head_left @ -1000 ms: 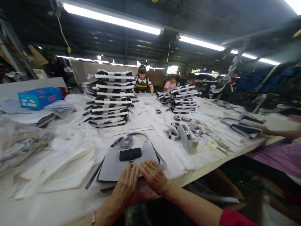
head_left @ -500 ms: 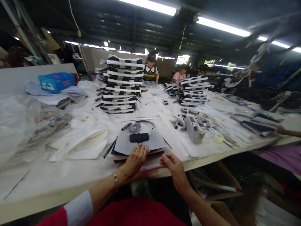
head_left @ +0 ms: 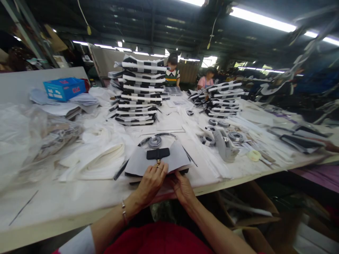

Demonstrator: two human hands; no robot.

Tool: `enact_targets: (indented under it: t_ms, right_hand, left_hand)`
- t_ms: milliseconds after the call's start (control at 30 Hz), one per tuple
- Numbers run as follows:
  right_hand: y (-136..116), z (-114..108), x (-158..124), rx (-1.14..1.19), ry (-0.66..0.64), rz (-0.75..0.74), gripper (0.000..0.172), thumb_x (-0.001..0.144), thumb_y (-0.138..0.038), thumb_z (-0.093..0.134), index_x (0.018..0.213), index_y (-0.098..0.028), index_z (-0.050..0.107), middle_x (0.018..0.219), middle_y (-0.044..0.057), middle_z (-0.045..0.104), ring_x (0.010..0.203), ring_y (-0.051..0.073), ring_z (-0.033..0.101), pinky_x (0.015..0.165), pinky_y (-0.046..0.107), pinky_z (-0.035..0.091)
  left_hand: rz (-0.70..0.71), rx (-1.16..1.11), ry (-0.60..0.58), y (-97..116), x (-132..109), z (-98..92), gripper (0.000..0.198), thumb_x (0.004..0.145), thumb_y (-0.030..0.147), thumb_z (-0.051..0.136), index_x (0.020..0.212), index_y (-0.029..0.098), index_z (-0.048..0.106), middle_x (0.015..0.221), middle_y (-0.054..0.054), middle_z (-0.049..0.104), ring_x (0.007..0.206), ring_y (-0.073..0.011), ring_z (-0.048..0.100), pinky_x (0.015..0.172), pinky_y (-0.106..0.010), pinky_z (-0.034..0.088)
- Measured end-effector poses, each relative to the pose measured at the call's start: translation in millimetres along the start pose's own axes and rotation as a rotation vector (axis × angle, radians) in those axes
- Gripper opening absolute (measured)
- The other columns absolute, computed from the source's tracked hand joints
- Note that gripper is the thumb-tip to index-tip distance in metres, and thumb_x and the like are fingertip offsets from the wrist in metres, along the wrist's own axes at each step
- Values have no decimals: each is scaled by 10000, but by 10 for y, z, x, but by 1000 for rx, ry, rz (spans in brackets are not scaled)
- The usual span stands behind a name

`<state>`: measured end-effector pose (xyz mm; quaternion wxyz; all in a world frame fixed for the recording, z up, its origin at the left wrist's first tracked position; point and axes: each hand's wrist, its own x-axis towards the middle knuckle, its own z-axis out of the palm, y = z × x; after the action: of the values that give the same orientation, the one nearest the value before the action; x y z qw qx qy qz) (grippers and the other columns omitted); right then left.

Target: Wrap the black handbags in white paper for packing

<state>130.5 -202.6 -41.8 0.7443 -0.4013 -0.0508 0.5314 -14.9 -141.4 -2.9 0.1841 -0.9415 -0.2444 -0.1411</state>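
A grey-and-black handbag (head_left: 137, 160) lies at the table's (head_left: 69, 201) near edge, its buckle (head_left: 158, 163) towards you. Your left hand (head_left: 152, 180) rests on its front, bent fingers close together at the buckle — whether they grip anything cannot be told. Your right hand (head_left: 183, 187) is partly curled, fingertips at the handbag's near side; its hold is hidden. A coil (head_left: 155, 144) sits just behind the handbag. A tape dispenser (head_left: 224, 148) stands right, back from the near edge — a tall stack (head_left: 141, 92) rises farther off, leftward.
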Motion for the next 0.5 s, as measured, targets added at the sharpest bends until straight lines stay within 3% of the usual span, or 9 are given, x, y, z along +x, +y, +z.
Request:
enact_targets:
  t_ms: [233, 500]
  right_hand:
    - [46, 16, 126, 15, 163, 49, 389, 553, -297, 888, 821, -206, 621, 797, 20, 732, 760, 217, 688, 706, 371, 577]
    - [-107, 106, -98, 73, -8, 81, 300, 672, -300, 827, 900, -177, 676, 955, 58, 734, 896, 201, 683, 819, 334, 569]
  left_hand:
    - [-28, 120, 3, 130, 55, 191, 561, 922, 57, 405, 1475, 151, 390, 1388, -174, 554, 1128, -312, 617, 854, -417, 513]
    - [-20, 131, 38, 141, 64, 231, 505, 930, 79, 454, 1429, 159, 454, 1308, -168, 602, 1095, -285, 634, 828, -377, 527]
